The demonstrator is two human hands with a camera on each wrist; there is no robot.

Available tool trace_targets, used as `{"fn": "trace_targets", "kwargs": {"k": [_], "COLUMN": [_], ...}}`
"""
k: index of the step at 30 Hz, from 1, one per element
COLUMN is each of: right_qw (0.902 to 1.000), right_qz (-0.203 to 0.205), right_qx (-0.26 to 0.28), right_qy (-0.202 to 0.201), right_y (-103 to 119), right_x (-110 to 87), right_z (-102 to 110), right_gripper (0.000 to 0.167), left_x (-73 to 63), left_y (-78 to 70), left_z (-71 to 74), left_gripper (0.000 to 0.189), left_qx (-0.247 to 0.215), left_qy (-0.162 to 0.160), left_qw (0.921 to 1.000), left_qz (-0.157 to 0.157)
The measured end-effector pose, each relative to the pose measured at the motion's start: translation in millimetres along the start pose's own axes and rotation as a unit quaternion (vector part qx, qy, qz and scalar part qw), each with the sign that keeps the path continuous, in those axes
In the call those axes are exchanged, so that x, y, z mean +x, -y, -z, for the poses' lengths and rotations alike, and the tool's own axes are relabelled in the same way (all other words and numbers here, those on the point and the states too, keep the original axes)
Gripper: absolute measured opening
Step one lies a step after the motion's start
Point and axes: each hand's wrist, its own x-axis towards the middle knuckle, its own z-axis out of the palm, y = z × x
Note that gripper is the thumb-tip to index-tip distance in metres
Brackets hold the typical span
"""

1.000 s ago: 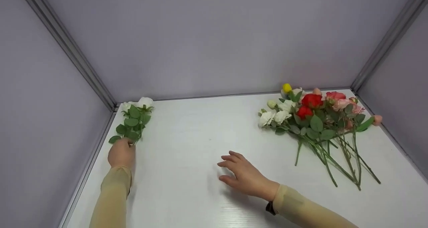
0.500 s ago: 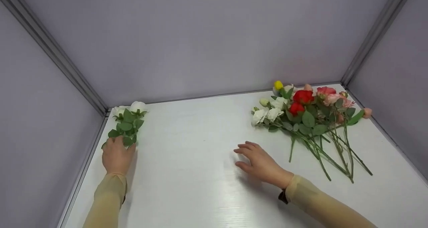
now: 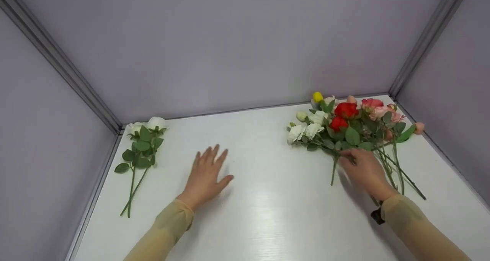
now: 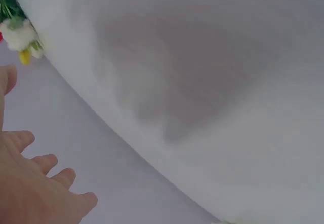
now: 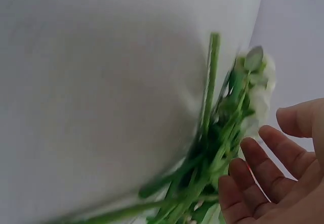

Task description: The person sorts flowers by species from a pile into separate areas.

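My left hand (image 3: pixel 204 178) is held over the middle-left of the white table, fingers spread and holding nothing. To its left lie two white roses (image 3: pixel 156 123) with green leaves and crossed stems. At the pile's near side, my right hand (image 3: pixel 363 173) reaches over the flower stems (image 5: pixel 210 163). Its fingers look loosely bent beside the stems in the right wrist view, with no stem gripped; whether they touch is unclear. The pile includes red roses (image 3: pixel 346 110), white blooms (image 3: pixel 296 134), pink flowers (image 3: pixel 371 104) and a yellow bud (image 3: pixel 317 97).
The white table (image 3: pixel 245 222) is bounded by a grey back wall (image 3: pixel 237 46) and side walls. Metal posts stand at both rear corners. Several stem ends (image 3: pixel 419 194) stick out toward the front right, beyond my right hand.
My left hand has let go of the white roses, leaving them on the table, and moved right. My right hand has moved right and forward to the stems of the flower pile.
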Motion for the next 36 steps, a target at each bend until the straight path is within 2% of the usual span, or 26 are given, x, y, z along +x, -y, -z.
{"fn": "trace_targets", "kwargs": {"k": [3, 5, 9, 12, 16, 18, 23, 26, 30, 33, 36], "right_qw": [0.9997, 0.9993, 0.9983, 0.9968, 0.9941, 0.9925, 0.9885, 0.9858, 0.983, 0.9833, 0.9835], "right_qz": [-0.012, -0.016, -0.034, -0.043, -0.048, -0.044, -0.011, 0.009, 0.016, 0.021, 0.033], "right_qx": [-0.013, -0.025, -0.047, -0.061, -0.079, -0.096, -0.141, -0.161, -0.178, -0.178, -0.178], "right_qy": [-0.017, -0.024, 0.001, 0.03, 0.056, 0.061, 0.054, 0.047, 0.043, 0.03, 0.007], "right_y": [-19.5, -29.8, -43.5, -49.3, -53.1, -54.1, -55.9, -55.8, -55.4, -55.6, -54.8], "right_x": [-7.3, -12.2, -24.1, -32.6, -41.1, -44.9, -52.6, -55.1, -56.0, -57.2, -59.5], "right_z": [17.6, 27.5, 42.5, 47.4, 48.2, 47.5, 44.4, 41.8, 38.4, 37.4, 38.1], "right_gripper": [0.031, 0.028, 0.026, 0.026, 0.028, 0.03, 0.021, 0.011, 0.005, 0.006, 0.007], "left_x": [2.8, 4.8, 11.3, 16.3, 19.7, 19.9, 17.9, 16.4, 14.9, 14.9, 16.3], "left_y": [-39.1, -63.1, -105.5, -130.8, -161.2, -176.1, -208.5, -224.6, -239.2, -242.5, -239.9], "left_z": [-6.6, -10.9, -19.0, -25.2, -37.5, -45.2, -62.1, -67.6, -70.9, -71.9, -71.2], "left_gripper": [0.077, 0.078, 0.078, 0.078, 0.078, 0.077, 0.077, 0.076, 0.075, 0.075, 0.073], "left_qx": [0.019, 0.034, 0.079, 0.114, 0.129, 0.139, 0.174, 0.175, 0.162, 0.156, 0.143], "left_qy": [0.03, 0.049, 0.067, 0.076, 0.098, 0.099, 0.071, 0.067, 0.07, 0.066, 0.08], "left_qw": [0.9969, 0.9912, 0.9718, 0.9565, 0.9424, 0.9348, 0.915, 0.9123, 0.9128, 0.9123, 0.9176], "left_qz": [-0.071, -0.119, -0.212, -0.258, -0.293, -0.311, -0.357, -0.364, -0.368, -0.373, -0.362]}}
